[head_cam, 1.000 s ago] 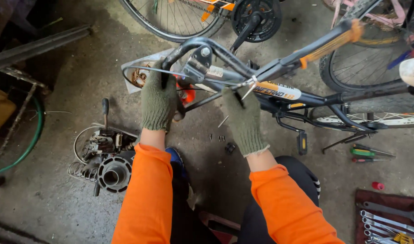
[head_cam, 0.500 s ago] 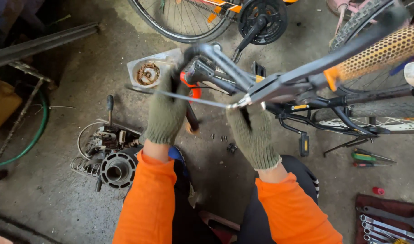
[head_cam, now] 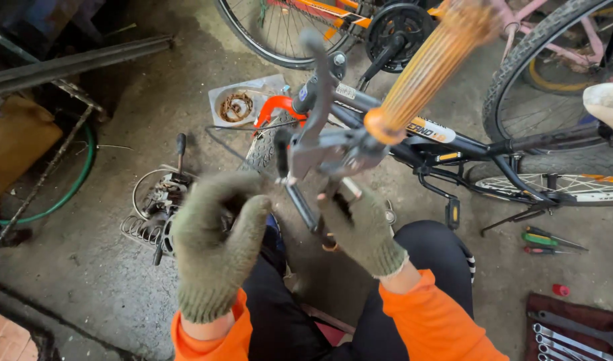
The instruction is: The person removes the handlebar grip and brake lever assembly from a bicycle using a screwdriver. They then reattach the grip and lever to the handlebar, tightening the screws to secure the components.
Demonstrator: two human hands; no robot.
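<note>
Handlebar [head_cam: 360, 144] swung closer, two gloved hands below

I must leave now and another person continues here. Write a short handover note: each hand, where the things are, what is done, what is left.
Left hand: gloved, raised in front of the bicycle, fingers curled, holding nothing that shows.
Right hand: gloved, up under the grey brake lever assembly on the handlebar, touching it; a firm grip cannot be told.
Things: the orange handlebar grip points toward the camera. Screwdrivers lie on the floor to the right, wrenches in a red tray at lower right, engine parts to the left.
Done: not readable from this view.
Left: the lever assembly looks still in work; check whether it sits tight.
</note>
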